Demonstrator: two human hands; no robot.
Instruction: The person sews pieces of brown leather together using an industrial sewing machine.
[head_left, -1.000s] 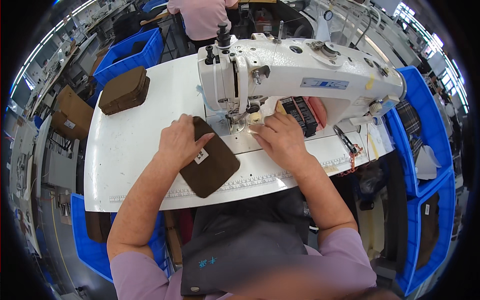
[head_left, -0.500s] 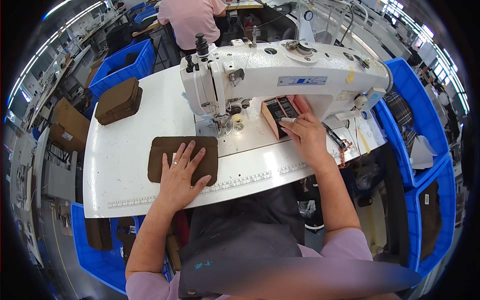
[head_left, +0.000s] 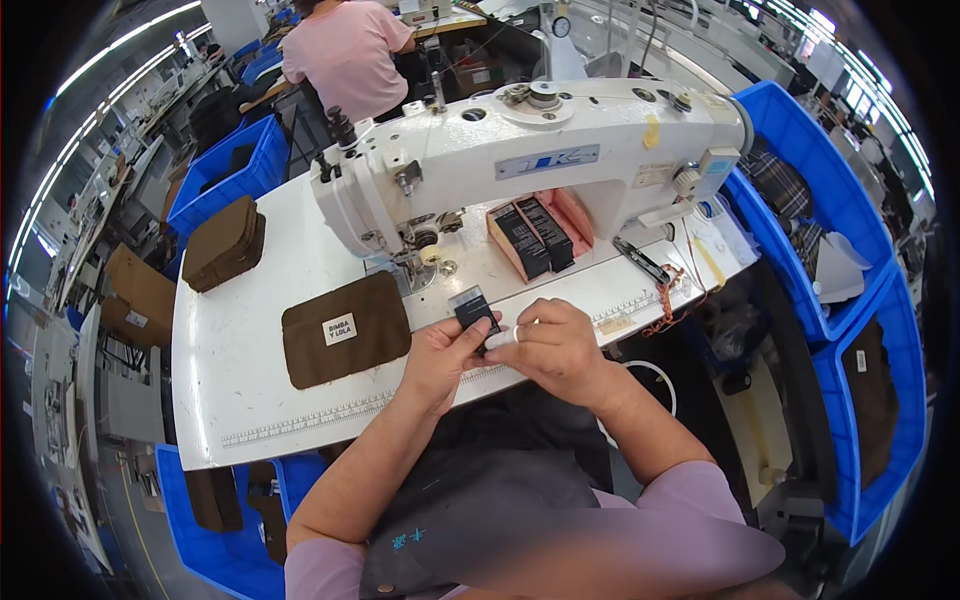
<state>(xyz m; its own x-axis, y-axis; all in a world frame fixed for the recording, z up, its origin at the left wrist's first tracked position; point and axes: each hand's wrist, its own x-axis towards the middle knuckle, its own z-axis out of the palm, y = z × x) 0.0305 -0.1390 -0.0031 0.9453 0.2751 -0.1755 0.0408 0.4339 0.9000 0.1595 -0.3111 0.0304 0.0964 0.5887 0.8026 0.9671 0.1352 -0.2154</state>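
Observation:
In front of the sewing machine (head_left: 530, 165), my left hand (head_left: 437, 360) pinches a small black label (head_left: 476, 310) with a pale end. My right hand (head_left: 560, 345), with a white cover on one finger, has its fingers closed at the label's lower end. To the left lies a brown fabric panel (head_left: 375, 325) with rounded corners, flat on the white table and untouched; a small white patch (head_left: 339, 329) shows on it. Under the machine's arm, an open pinkish box (head_left: 507, 258) holds black labels (head_left: 535, 235) in two rows.
A stack of brown panels (head_left: 222, 245) stands at the table's left side. Right of the box lie a dark cutter (head_left: 640, 260) and an orange cord (head_left: 665, 305). Blue bins (head_left: 835, 180) flank the table. Beyond the machine sits a person in pink (head_left: 345, 55).
My left hand has lifted off the brown panel, uncovering its white patch. My right hand has come from the box toward me, and both hands now meet at a black label.

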